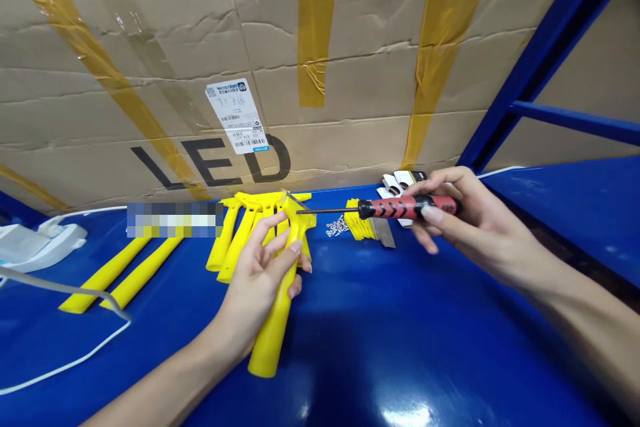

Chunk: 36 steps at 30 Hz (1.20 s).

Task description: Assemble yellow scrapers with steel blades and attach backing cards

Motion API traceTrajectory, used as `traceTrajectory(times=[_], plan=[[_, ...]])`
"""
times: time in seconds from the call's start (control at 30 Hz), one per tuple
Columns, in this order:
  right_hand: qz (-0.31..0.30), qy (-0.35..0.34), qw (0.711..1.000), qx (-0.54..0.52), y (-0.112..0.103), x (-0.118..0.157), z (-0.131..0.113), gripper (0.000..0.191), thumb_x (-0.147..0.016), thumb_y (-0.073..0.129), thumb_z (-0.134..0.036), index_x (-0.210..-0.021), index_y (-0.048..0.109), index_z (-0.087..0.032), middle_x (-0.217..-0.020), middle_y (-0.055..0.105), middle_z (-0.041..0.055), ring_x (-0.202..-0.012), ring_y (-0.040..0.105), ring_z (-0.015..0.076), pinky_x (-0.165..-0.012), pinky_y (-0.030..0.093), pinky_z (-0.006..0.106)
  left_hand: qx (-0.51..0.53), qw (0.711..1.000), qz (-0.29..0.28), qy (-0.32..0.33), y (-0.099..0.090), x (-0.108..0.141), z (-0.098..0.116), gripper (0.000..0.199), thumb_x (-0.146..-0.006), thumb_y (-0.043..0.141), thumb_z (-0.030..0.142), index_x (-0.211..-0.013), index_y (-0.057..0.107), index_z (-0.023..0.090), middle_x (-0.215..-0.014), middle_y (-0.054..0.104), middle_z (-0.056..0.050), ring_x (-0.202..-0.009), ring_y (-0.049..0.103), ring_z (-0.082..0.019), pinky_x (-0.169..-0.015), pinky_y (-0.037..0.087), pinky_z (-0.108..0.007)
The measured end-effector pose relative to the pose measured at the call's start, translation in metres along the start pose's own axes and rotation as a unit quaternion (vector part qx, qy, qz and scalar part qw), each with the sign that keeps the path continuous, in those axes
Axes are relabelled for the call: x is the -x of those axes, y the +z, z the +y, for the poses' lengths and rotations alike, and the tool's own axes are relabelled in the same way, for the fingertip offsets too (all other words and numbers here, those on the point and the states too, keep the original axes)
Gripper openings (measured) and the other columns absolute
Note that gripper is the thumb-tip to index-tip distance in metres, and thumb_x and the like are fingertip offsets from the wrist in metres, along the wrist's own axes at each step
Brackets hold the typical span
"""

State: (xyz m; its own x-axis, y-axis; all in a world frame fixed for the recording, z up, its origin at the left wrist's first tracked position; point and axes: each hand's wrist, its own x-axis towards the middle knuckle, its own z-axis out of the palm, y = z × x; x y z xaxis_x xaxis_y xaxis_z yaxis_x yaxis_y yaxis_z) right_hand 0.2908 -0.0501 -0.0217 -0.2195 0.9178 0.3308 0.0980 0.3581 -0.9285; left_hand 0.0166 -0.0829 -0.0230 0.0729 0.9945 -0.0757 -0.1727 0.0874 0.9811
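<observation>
My left hand (273,257) is wrapped round a yellow plastic scraper handle (273,340), held tilted above the blue table. In my right hand (465,213) is a screwdriver (410,207) with a red and black grip, its shaft pointing left. The screwdriver's tip meets the flared head of the scraper handle; whether it sits in a screw is too small to tell. Behind my left hand lie several more yellow scraper handles (235,240) in a row. Small screws and nuts (337,225) lie beside a stack of yellow pieces (356,223).
A large taped cardboard box (360,120) walls off the back. White packets (400,180) stand behind the screwdriver. At left are two yellow-handled tools (145,270), their ends blurred out, a white power strip (45,247) and a cable (65,370). A blue frame (540,60) rises at right.
</observation>
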Motion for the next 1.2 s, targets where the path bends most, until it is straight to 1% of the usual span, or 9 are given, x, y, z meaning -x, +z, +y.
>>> traceTrajectory(times=[0.1,0.17,0.27,0.43,0.6,0.77,0.93,1.1,1.2], plan=[[0.084,0.026,0.993,0.075,0.0029,-0.0005,-0.0008,0.027,-0.098,0.051,-0.054,-0.094,0.047,-0.027,-0.060,0.050,-0.0068,-0.033,0.040,0.0081,-0.031,0.030,0.023,-0.004,1.000,-0.007,-0.002,0.0017,0.0026,-0.0021,0.051,-0.082,0.075,0.030,-0.121,0.043,0.022,-0.067,0.063,0.003,-0.048,0.049,-0.008,-0.044,0.038,-0.017],[0.069,0.049,0.994,0.063,0.0033,-0.0001,-0.0020,0.029,-0.097,0.051,-0.057,-0.099,0.048,-0.028,-0.067,0.056,-0.0040,-0.041,0.052,0.0120,-0.033,0.039,0.025,-0.007,1.000,-0.006,0.001,0.0019,0.0034,-0.0032,0.050,-0.082,0.075,0.031,-0.120,0.043,0.022,-0.067,0.064,0.002,-0.048,0.049,-0.008,-0.044,0.038,-0.017],[-0.017,0.024,1.000,-0.002,0.0020,0.0008,-0.0037,0.033,-0.092,0.065,-0.047,-0.115,0.048,-0.031,-0.088,0.063,0.0001,-0.071,0.068,0.0189,-0.061,0.058,0.034,-0.009,1.000,0.002,0.008,0.0011,0.0026,-0.0025,0.050,-0.082,0.075,0.031,-0.119,0.042,0.023,-0.067,0.064,0.002,-0.049,0.049,-0.008,-0.045,0.038,-0.017],[0.056,0.023,0.996,0.062,0.0031,0.0005,-0.0015,0.025,-0.098,0.053,-0.052,-0.098,0.048,-0.028,-0.064,0.048,-0.0059,-0.038,0.042,0.0081,-0.036,0.035,0.025,-0.005,1.000,-0.001,0.007,0.0009,0.0016,-0.0017,0.051,-0.082,0.075,0.031,-0.119,0.042,0.023,-0.068,0.064,0.002,-0.050,0.050,-0.009,-0.044,0.039,-0.017],[-0.018,0.020,1.000,-0.014,0.0020,0.0005,-0.0022,0.034,-0.091,0.067,-0.044,-0.116,0.049,-0.032,-0.105,0.062,0.0025,-0.071,0.068,0.0169,-0.064,0.058,0.035,-0.008,1.000,0.003,0.011,0.0005,0.0006,-0.0028,0.051,-0.083,0.075,0.032,-0.120,0.041,0.023,-0.067,0.064,0.002,-0.049,0.049,-0.008,-0.044,0.038,-0.017],[0.066,0.017,0.995,0.072,0.0022,-0.0011,0.0002,0.023,-0.098,0.054,-0.050,-0.095,0.048,-0.028,-0.062,0.049,-0.0060,-0.041,0.045,0.0090,-0.039,0.037,0.024,-0.008,1.000,-0.003,0.004,0.0017,0.0020,-0.0042,0.052,-0.082,0.076,0.033,-0.119,0.042,0.023,-0.069,0.064,0.003,-0.049,0.050,-0.009,-0.044,0.038,-0.017],[-0.005,0.021,1.000,-0.001,0.0005,-0.0011,-0.0008,0.034,-0.091,0.067,-0.048,-0.115,0.052,-0.031,-0.104,0.065,0.0040,-0.070,0.066,0.0168,-0.064,0.058,0.035,-0.013,1.000,0.006,0.007,0.0021,0.0026,-0.0051,0.053,-0.081,0.077,0.034,-0.119,0.043,0.023,-0.069,0.064,0.003,-0.048,0.050,-0.009,-0.044,0.039,-0.019],[0.065,0.002,0.996,0.069,0.0004,0.0000,-0.0002,0.023,-0.098,0.054,-0.050,-0.098,0.050,-0.027,-0.069,0.053,-0.0046,-0.045,0.050,0.0104,-0.043,0.044,0.027,-0.011,1.000,-0.003,-0.009,0.0028,0.0038,-0.0054,0.056,-0.079,0.079,0.037,-0.119,0.043,0.023,-0.067,0.064,0.003,-0.048,0.050,-0.009,-0.044,0.038,-0.019],[0.022,0.017,0.999,0.045,-0.0012,0.0010,-0.0001,0.025,-0.095,0.060,-0.048,-0.112,0.054,-0.030,-0.105,0.064,0.0039,-0.068,0.064,0.0158,-0.059,0.057,0.033,-0.005,1.000,0.009,-0.008,0.0028,0.0029,-0.0048,0.057,-0.077,0.081,0.038,-0.118,0.045,0.023,-0.068,0.063,0.003,-0.050,0.051,-0.010,-0.044,0.038,-0.019]])
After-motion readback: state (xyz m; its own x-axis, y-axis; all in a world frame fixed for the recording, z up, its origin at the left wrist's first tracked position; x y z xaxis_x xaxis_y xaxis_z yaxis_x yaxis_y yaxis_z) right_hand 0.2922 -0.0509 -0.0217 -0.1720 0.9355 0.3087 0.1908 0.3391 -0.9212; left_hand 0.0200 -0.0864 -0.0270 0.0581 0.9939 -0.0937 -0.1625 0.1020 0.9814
